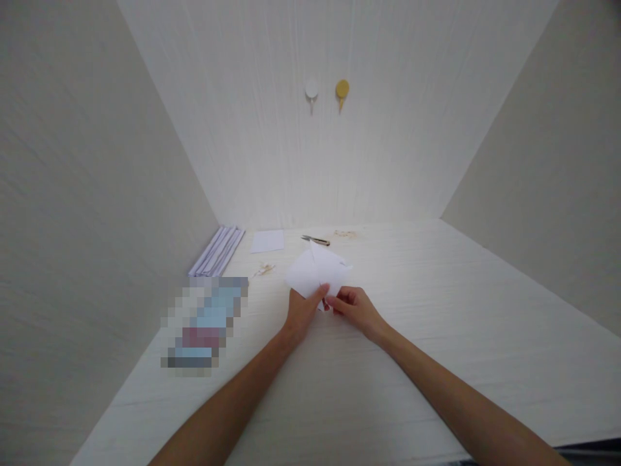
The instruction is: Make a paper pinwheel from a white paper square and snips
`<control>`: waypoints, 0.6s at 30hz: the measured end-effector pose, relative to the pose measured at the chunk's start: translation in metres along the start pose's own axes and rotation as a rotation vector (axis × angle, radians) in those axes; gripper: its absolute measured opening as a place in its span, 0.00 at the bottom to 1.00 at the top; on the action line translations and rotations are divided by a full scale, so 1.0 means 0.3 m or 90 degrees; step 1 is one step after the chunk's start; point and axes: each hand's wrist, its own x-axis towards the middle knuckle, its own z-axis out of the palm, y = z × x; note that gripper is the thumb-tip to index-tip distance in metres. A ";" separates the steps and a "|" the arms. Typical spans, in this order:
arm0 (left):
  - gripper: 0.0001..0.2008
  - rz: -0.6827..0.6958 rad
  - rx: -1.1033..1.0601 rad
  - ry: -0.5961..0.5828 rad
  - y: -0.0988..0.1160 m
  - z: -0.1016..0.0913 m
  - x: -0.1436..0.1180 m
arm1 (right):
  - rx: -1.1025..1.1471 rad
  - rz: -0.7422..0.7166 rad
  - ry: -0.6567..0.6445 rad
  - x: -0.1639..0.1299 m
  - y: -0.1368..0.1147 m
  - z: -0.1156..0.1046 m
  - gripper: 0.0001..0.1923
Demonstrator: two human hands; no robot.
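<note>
Both hands pinch the white paper (315,272) – left hand (301,310), right hand (356,307) at its near edge. Thin, creased, irregular sheet on the pale table (436,336).

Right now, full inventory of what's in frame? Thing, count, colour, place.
folded paper: 1, white, mid-table, held up by both hands
small paper sheet: 1, white, flat near the back wall
paper stack: 1, white with purple edges, back-left along the side wall
scissors: 1, metal with yellowish handle, near the back wall, right of the small sheet
scraps: 2 small patches, tan, one left of the folded paper, one by the back wall
wall hooks: 2, one white, one yellow, on the back wall
blurred patch: 1, blue and red, left table edge
table: 1, white
left hand: grip on folded paper
right hand: grip on folded paper
</note>
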 end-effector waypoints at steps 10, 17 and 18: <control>0.14 -0.026 -0.047 0.033 -0.015 -0.004 0.014 | -0.024 -0.015 0.003 0.005 0.014 0.000 0.07; 0.15 -0.037 -0.071 0.034 -0.022 -0.001 0.014 | -0.040 -0.021 0.049 -0.001 0.015 0.009 0.07; 0.15 -0.037 -0.070 0.033 -0.021 0.000 0.014 | -0.037 -0.017 0.058 -0.004 0.013 0.012 0.07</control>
